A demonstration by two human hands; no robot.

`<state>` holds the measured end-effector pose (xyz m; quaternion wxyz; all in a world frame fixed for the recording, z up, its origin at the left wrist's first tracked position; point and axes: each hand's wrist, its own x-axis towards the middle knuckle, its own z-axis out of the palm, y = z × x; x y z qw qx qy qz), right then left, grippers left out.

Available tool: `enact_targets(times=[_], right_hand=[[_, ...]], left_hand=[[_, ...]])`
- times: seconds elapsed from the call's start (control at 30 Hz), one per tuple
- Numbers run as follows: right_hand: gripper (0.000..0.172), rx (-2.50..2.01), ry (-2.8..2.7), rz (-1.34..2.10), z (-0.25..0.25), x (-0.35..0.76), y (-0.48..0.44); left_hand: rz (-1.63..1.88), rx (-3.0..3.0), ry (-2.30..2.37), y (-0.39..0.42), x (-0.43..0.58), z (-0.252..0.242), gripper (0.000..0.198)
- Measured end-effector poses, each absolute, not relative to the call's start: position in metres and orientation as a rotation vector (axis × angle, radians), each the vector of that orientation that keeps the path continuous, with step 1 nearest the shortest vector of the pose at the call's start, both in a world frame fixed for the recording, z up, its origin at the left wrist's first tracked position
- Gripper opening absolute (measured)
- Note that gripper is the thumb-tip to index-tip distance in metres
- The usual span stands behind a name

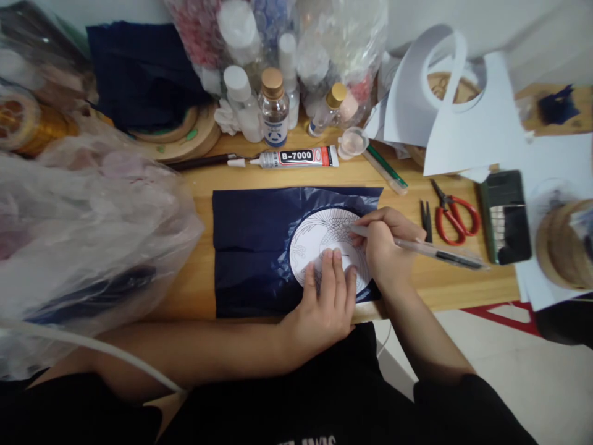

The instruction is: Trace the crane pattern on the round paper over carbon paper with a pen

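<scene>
A round white paper [306, 247] printed with fine black line art lies on a sheet of dark blue carbon paper [254, 247] near the table's front edge. My left hand [327, 303] rests on the lower part of the round paper, fingers stretched out flat and covering some of the pattern. In my right hand [389, 244] is a pen [435, 252] with a clear barrel, its tip end at the upper right of the drawing and its back end pointing right. My right fingers hide part of the paper's right edge.
Behind the blue sheet lie a B-7000 glue tube [299, 157], a green pen [386, 168] and several bottles [274, 111]. To the right are red-handled pliers [456, 216], black tweezers [426, 221] and a phone [506, 216]. A plastic bag [102, 228] bulges over the table's left side.
</scene>
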<state>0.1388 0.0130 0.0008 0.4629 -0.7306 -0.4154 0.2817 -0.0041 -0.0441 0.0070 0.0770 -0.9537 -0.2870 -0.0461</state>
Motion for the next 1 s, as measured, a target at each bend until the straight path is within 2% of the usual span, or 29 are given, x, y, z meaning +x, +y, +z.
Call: enact_targets(times=[1.0], right_hand=[[0.020, -1.791, -1.190, 0.654, 0.0018, 0.1417, 0.0119]], left_hand=[[-0.150, -2.870, -0.864, -0.0437, -0.0038, 0.0065, 0.076]])
